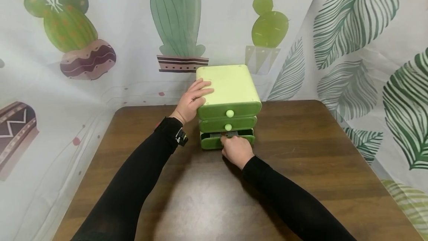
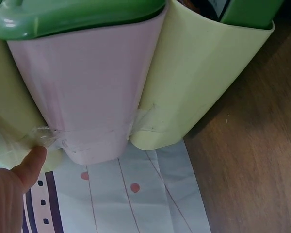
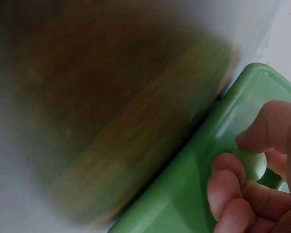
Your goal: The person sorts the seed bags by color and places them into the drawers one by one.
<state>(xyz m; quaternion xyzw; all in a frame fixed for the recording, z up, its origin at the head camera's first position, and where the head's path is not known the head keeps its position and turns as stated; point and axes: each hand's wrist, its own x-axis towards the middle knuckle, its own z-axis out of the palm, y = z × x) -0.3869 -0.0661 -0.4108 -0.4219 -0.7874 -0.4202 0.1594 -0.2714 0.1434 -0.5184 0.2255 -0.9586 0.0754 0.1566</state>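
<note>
A small desktop drawer unit (image 1: pixel 230 83) has a pale yellow-green top and three green drawers with round knobs. My left hand (image 1: pixel 190 101) rests on its upper left edge, fingers stretched over the top. In the left wrist view one digit touches the side near clear tape (image 2: pixel 51 136) that joins the yellow and pink tiers. The bottom drawer (image 1: pixel 210 143) is pulled partly out, and something dark and grey shows inside. My right hand (image 1: pixel 238 151) pinches that drawer's knob (image 3: pixel 253 164) between thumb and curled fingers. The top drawer (image 1: pixel 212 112) and middle drawer (image 1: pixel 212 125) are closed.
The unit stands toward the back of a brown wooden table (image 1: pixel 301 151). Behind it hangs a white cloth (image 1: pixel 133 40) printed with cacti and leaves. A dark device (image 1: pixel 181 137) is strapped to my left wrist.
</note>
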